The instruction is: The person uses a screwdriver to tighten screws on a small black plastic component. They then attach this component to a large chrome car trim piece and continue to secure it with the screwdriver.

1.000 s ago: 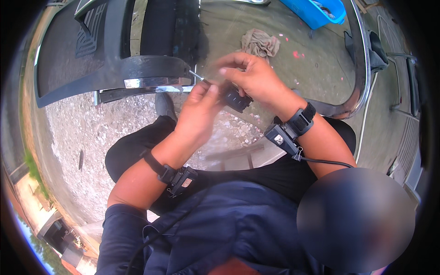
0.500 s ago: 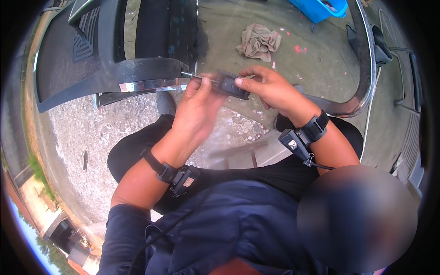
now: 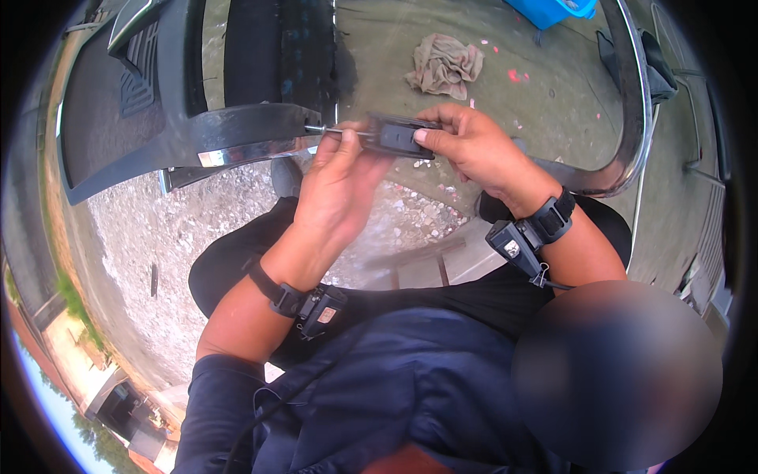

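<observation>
Small black rectangular part (image 3: 399, 136) held just right of the curved chrome-edged bumper strip (image 3: 237, 146). Right hand (image 3: 474, 146) pinches its right end, fingers closed. Left hand (image 3: 339, 186) grips a thin metal screwdriver (image 3: 335, 130), tip against the part. Crumpled rag (image 3: 446, 65) lies beyond on the concrete.

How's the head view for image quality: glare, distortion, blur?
Head view: bright daylight, hard glare on the chrome strip; fisheye bends the curved bar and blackens the corners; left hand, right hand and small black part are sharp; a blurred patch covers the lower right.
</observation>
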{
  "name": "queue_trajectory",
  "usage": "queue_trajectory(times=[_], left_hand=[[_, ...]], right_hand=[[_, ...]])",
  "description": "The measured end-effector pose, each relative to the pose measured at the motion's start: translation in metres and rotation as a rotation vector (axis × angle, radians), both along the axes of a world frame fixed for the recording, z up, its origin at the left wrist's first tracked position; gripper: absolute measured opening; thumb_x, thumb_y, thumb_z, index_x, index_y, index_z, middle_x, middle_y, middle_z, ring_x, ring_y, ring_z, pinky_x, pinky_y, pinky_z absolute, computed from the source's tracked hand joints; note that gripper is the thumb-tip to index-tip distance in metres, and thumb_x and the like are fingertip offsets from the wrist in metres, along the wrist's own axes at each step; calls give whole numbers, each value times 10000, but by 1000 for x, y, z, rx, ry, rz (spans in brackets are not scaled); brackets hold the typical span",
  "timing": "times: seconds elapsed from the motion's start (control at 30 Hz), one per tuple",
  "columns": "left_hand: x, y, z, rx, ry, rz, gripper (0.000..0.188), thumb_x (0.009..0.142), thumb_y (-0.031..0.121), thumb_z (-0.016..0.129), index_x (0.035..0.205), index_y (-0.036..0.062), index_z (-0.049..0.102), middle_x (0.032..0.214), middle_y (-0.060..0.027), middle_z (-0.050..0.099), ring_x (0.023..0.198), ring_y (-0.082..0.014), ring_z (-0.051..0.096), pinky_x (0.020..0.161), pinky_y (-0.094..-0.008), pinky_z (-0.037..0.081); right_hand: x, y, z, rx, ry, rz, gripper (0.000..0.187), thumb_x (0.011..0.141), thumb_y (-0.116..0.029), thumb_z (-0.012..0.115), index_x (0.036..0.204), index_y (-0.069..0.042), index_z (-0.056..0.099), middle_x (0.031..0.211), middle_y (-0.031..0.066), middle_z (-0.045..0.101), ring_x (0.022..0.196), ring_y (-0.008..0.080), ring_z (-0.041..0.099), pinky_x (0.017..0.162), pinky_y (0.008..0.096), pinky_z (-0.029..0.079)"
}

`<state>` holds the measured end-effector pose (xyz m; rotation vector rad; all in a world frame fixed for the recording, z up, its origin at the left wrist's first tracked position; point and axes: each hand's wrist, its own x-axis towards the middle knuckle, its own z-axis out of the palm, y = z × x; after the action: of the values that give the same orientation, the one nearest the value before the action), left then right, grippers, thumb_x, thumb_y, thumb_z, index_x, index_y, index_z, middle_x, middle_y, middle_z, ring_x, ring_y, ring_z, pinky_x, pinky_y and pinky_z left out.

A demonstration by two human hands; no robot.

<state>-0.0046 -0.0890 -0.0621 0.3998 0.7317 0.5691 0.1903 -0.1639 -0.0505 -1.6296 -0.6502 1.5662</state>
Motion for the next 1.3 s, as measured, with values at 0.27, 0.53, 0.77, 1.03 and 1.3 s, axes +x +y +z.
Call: queue_trajectory(times=[0.27, 0.53, 0.77, 1.03, 1.3], left_hand=[[0, 2, 2, 3, -11, -1, 182, 1031, 214, 524, 1145, 82, 576, 1245, -62, 576, 1248, -254, 515, 1150, -447, 373], [2, 6, 7, 23, -3, 20, 175, 1035, 218, 521, 1153, 104, 583, 1270, -47, 558, 1246, -246, 510, 1128, -426, 385], [-1, 6, 11, -27, 13, -26, 315, 1012, 233, 570, 1310, 138, 536, 1306, -30, 538, 1260, -225, 497, 1113, -400, 387], [7, 4, 13, 116, 1, -100, 716, 892, 44, 682, 1501, 116, 314, 1438, -80, 450, 1353, -256, 436, 1167, -466, 323], [11, 12, 10, 154, -40, -125, 581, 904, 135, 710, 1408, 102, 423, 1380, -95, 517, 1286, -250, 498, 1151, -442, 347]], right_hand=[[1, 2, -6, 127, -120, 15, 357, 943, -216, 662, 1212, 10, 595, 845, 8, 633, 596, 37, 471, 488, 217, 369], [-1, 9, -8, 187, -139, -13, 362, 939, -200, 669, 1201, 40, 600, 939, 60, 671, 841, 99, 597, 720, 256, 488], [-6, 7, -21, 241, -35, -100, 395, 959, -235, 640, 1246, 28, 569, 915, 67, 673, 758, 81, 590, 639, 244, 478], [-8, 13, 3, -8, 259, -233, 337, 977, -270, 601, 1214, -30, 597, 774, 26, 630, 432, 24, 388, 378, 210, 252], [3, 8, 7, 89, 343, -73, 457, 933, -308, 662, 1268, -9, 580, 932, 77, 650, 480, 52, 452, 408, 198, 299]])
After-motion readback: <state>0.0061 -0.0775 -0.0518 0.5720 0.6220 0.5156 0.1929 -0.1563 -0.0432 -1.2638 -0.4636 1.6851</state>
